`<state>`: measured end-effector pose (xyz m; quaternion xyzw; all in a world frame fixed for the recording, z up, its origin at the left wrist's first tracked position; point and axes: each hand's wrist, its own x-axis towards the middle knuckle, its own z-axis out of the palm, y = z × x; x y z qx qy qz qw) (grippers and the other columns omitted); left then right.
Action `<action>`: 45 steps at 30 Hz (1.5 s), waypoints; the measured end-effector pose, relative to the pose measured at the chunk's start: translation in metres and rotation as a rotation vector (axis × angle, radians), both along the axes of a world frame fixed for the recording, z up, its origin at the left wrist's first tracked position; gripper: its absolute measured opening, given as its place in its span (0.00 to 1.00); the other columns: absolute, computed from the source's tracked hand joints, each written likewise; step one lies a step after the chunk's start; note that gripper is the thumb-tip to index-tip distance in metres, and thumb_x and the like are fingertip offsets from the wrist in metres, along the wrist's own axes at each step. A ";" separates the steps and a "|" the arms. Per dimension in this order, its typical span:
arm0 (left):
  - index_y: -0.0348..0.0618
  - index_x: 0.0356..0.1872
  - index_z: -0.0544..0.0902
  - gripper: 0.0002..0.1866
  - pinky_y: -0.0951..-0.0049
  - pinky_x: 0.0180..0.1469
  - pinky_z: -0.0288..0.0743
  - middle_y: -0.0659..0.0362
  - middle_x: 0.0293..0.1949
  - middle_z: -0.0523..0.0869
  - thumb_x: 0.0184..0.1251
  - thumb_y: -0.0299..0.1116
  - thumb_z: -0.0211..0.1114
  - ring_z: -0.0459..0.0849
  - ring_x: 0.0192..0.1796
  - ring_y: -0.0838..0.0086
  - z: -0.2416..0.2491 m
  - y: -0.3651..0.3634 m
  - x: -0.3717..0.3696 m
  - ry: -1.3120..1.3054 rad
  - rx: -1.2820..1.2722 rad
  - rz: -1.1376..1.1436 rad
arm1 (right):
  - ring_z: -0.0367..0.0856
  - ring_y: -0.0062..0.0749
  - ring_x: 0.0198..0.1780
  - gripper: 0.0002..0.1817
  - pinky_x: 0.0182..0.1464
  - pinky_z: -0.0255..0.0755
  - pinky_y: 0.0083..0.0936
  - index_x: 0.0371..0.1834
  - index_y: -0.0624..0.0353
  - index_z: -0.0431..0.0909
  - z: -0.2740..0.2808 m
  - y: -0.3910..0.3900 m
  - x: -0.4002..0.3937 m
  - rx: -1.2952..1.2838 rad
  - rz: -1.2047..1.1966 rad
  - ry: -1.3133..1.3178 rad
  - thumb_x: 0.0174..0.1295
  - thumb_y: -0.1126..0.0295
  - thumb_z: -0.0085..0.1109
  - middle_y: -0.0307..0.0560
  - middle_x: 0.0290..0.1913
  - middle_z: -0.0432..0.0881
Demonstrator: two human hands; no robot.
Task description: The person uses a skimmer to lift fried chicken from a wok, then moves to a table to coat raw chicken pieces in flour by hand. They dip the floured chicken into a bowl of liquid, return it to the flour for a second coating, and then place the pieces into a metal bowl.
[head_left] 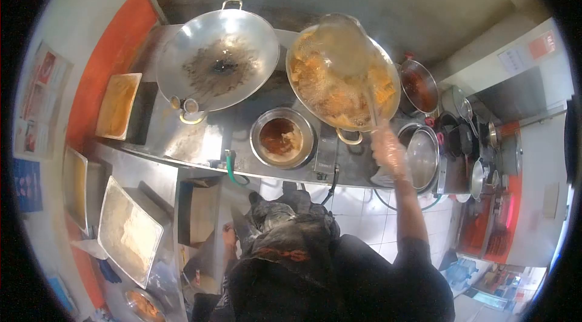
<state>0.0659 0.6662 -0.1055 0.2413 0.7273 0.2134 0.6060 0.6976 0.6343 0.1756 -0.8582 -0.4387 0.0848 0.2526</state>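
My right hand [388,151], in a clear plastic glove, is closed around the handle of a large round skimmer [344,46]. The skimmer's head hangs over the right wok [391,100], where golden-brown pieces of food [324,94] sit in bubbling oil. Steam or blur hides the detail of the skimmer's mesh. Low beside my body, my left hand [229,238] is partly in view near the counter's edge; its fingers do not show clearly.
On the left burner stands a wide wok [260,58] with dark residue. A pot [257,146] of brown liquid sits at the front. To the right are a pot of red sauce [418,88] and metal bowls [422,158]. A tray of flour [136,237] lies at left.
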 end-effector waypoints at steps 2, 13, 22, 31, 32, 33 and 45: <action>0.45 0.55 0.79 0.17 0.71 0.32 0.77 0.58 0.41 0.84 0.76 0.44 0.64 0.83 0.37 0.72 -0.010 0.005 -0.004 0.077 -0.020 -0.050 | 0.85 0.62 0.55 0.26 0.57 0.79 0.49 0.76 0.57 0.68 0.031 -0.005 0.021 0.001 -0.083 -0.097 0.77 0.62 0.49 0.69 0.53 0.84; 0.42 0.50 0.79 0.15 0.70 0.25 0.71 0.58 0.30 0.83 0.76 0.43 0.64 0.78 0.26 0.74 -0.027 -0.007 -0.020 0.064 -0.054 -0.274 | 0.86 0.71 0.47 0.34 0.51 0.79 0.57 0.80 0.68 0.52 0.098 0.019 0.079 -0.579 0.010 -0.512 0.69 0.76 0.42 0.75 0.44 0.85; 0.43 0.48 0.79 0.08 0.70 0.28 0.70 0.60 0.30 0.81 0.73 0.33 0.62 0.77 0.29 0.76 -0.055 -0.019 -0.024 0.022 0.106 -0.208 | 0.87 0.62 0.49 0.17 0.51 0.78 0.54 0.59 0.60 0.74 0.128 0.019 0.048 -0.658 -0.103 -0.095 0.75 0.65 0.44 0.66 0.48 0.87; 0.49 0.52 0.80 0.09 0.67 0.32 0.74 0.63 0.30 0.79 0.73 0.32 0.63 0.76 0.30 0.77 -0.019 -0.025 -0.018 0.026 -0.155 -0.054 | 0.87 0.62 0.49 0.25 0.50 0.79 0.53 0.71 0.61 0.68 0.182 0.016 0.038 -0.627 -0.062 -0.432 0.70 0.72 0.47 0.67 0.48 0.86; 0.50 0.52 0.80 0.10 0.68 0.32 0.75 0.64 0.30 0.79 0.73 0.32 0.63 0.76 0.30 0.77 -0.015 -0.023 -0.013 0.059 -0.183 -0.075 | 0.86 0.63 0.50 0.28 0.52 0.78 0.54 0.75 0.63 0.64 0.182 0.024 0.044 -0.638 -0.094 -0.451 0.70 0.74 0.46 0.68 0.49 0.86; 0.50 0.52 0.80 0.09 0.68 0.32 0.74 0.64 0.31 0.79 0.73 0.32 0.62 0.76 0.30 0.77 -0.019 -0.024 -0.014 0.035 -0.162 -0.083 | 0.86 0.64 0.51 0.30 0.54 0.78 0.54 0.77 0.64 0.60 0.180 0.030 0.053 -0.627 -0.083 -0.440 0.70 0.75 0.45 0.68 0.50 0.85; 0.41 0.48 0.83 0.10 0.65 0.44 0.77 0.55 0.39 0.87 0.71 0.33 0.63 0.83 0.41 0.68 -0.025 -0.039 0.016 0.189 0.221 -0.223 | 0.88 0.61 0.44 0.19 0.49 0.80 0.52 0.60 0.62 0.74 0.193 0.071 0.132 -0.847 0.116 -0.170 0.71 0.66 0.45 0.67 0.46 0.87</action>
